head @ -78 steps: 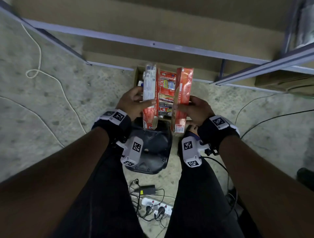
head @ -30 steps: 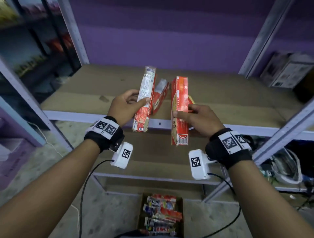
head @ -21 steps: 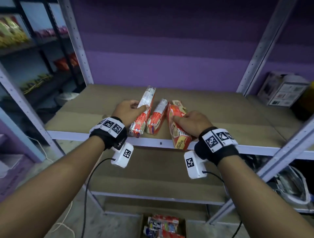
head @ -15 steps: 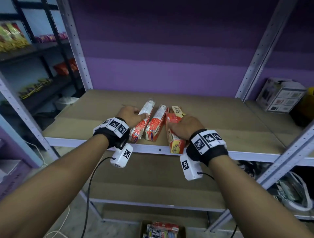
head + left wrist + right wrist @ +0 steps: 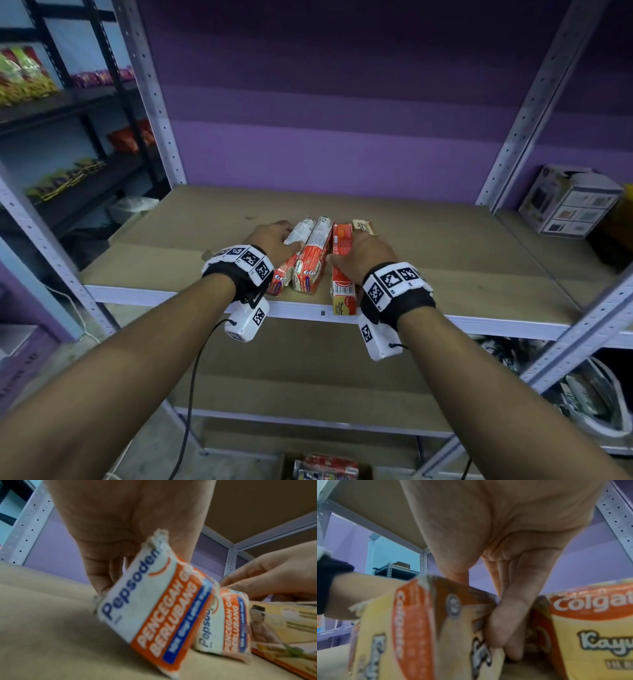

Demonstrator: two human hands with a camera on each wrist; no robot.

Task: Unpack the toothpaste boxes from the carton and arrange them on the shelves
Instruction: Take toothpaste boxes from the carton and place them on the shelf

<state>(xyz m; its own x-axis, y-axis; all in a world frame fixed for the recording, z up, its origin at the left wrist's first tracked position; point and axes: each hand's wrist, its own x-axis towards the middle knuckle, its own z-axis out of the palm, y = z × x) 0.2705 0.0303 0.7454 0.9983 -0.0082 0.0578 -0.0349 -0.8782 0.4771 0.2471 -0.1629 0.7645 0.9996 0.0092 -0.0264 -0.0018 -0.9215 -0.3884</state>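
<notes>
Both hands grip rectangular cardboard toothpaste boxes [image 5: 311,255] on the matte board shelf [image 5: 445,260].

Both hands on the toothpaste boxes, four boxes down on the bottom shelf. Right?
Not the bottom shelf. In the head view the toothpaste boxes lie on the upper shelf, with another shelf board below. Left hand and right hand are on them; four boxes show.

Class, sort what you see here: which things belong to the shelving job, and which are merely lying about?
Belong to the job:
- Pepsodent boxes, gripped by left hand
- Colgate boxes, gripped by right hand
- shelf
- carton

Lying about:
- white printed box
- snack packets
</notes>
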